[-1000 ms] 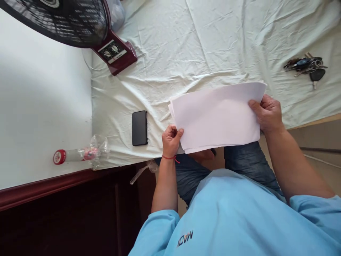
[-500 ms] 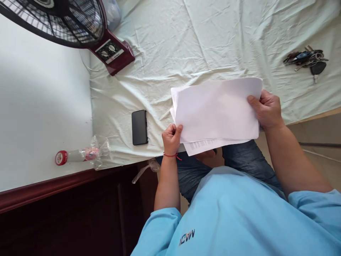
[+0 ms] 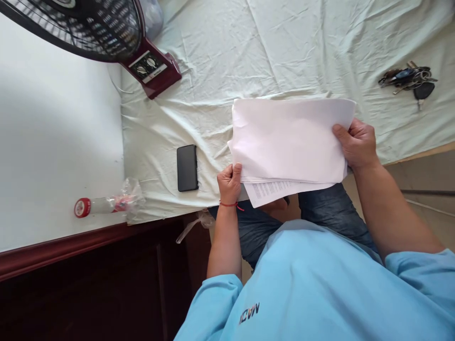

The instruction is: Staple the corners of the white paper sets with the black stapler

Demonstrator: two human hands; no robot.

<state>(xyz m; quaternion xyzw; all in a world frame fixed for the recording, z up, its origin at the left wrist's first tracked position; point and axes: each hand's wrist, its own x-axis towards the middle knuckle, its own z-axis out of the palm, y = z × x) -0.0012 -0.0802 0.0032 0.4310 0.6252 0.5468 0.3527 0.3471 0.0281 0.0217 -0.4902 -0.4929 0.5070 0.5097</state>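
- A bed [image 3: 284, 52] fills the upper part of the view, covered by a pale, creased sheet; its near edge runs just above the person's knees, and a strip of tan floor [image 3: 419, 175] shows at the right.
- At the left lies a smooth white surface [image 3: 53, 142] edged by a dark reddish wooden rail [image 3: 71, 246]. On it, a clear plastic bottle [image 3: 103, 205] with a red cap lies on its side, partly in crumpled clear wrap.
- A fan [image 3: 106, 33] with a black grille and maroon base stands at the top left. Its base carries two dials and a small label – too small to read.
- A black phone [image 3: 187, 167] lies flat on the sheet, near the left hand, not touching it. A bunch of keys [image 3: 408, 80] lies well apart, at the far right.
- The light blue shirt [image 3: 320, 284] bears dark lettering (seen upside down; it cannot be read for certain).
- A stack of white papers [image 3: 287, 142] is held above the bed's edge and the person's lap – the top sheet blank, a lower sheet showing fine printed lines, illegible.
- The left hand [image 3: 230, 182], a red string at its wrist, has its fingers clenched on the stack's lower left corner.
- The right hand [image 3: 357, 144] grips the right edge, thumb on top, fingers curled behind.
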